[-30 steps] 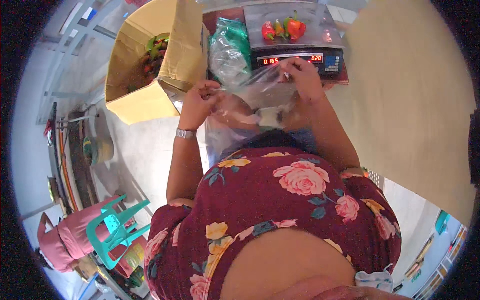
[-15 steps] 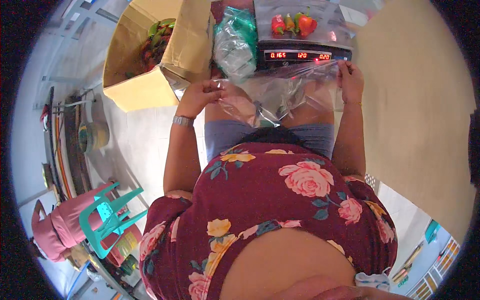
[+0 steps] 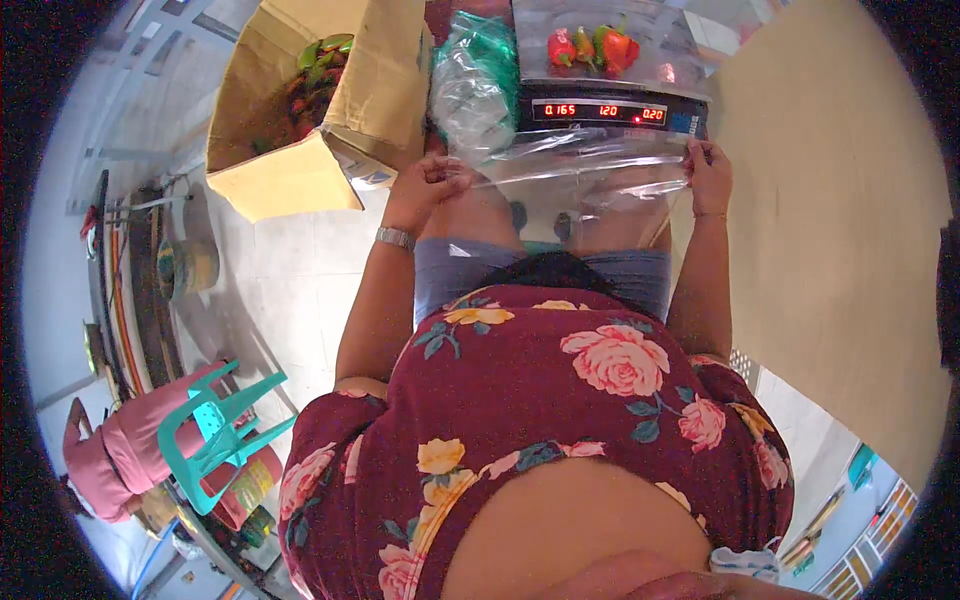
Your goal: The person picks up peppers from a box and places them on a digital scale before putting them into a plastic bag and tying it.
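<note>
A thin sheet of clear plastic film (image 3: 590,172) is stretched between my two hands above my lap. I cannot tell whether it is a single sheet or a bag. My left hand (image 3: 432,188) pinches one end, fingers closed. At the other end my right hand (image 3: 709,178) grips the film just below the right corner of a digital scale (image 3: 690,97) with lit red digits. Several red, orange and green peppers (image 3: 620,48) lie on the scale's plate. Left of the scale sits a bundle of clear and green plastic bags (image 3: 474,95).
An open cardboard box (image 3: 378,85) with more peppers (image 3: 318,75) stands at the far left. A tan board surface (image 3: 840,220) lies to the right. Lower left are a turquoise plastic stool (image 3: 222,430) and a person in pink (image 3: 125,440).
Both hands have shifted a little right. The film, which hung loosely over my lap, is now drawn into a narrower, tauter band.
</note>
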Demonstrator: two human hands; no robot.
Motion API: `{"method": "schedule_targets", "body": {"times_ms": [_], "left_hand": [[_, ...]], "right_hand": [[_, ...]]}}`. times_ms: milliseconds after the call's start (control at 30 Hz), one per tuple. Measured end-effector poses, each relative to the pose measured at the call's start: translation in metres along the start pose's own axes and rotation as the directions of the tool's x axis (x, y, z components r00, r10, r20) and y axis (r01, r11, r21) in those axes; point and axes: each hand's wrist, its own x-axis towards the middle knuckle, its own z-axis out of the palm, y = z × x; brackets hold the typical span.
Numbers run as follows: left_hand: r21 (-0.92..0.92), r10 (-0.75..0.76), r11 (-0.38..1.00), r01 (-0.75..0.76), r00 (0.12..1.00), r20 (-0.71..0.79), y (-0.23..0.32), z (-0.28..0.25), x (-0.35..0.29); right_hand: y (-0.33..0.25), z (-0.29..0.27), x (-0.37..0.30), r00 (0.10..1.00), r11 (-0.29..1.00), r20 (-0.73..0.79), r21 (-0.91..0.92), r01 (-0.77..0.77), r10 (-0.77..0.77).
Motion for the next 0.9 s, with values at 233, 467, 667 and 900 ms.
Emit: {"method": "schedule_targets", "body": {"times_ms": [233, 467, 667, 900], "left_hand": [[-0.073, 0.039, 0.996, -0.047, 0.993, -0.113, -0.001, 0.004, 0.006], [0.015, 0.072, 0.997, -0.071, 0.987, -0.142, -0.005, 0.009, 0.005], [0.117, 0.064, 0.992, -0.039, 0.973, -0.222, 0.008, 0.016, 0.002], [0.025, 0.151, 0.988, -0.15, 0.943, -0.296, 0.009, 0.016, -0.003]], "right_hand": [[0.035, -0.008, 0.015, 0.999, 0.996, -0.039, -0.083, 0.014, -0.017], [0.029, -0.008, 0.011, 0.999, 0.994, -0.039, -0.112, -0.011, 0.007], [0.017, -0.002, 0.002, 0.997, 0.997, -0.022, -0.025, -0.075, 0.075], [0.007, -0.001, -0.001, 0.998, 0.996, -0.045, -0.081, -0.044, 0.041]]}}
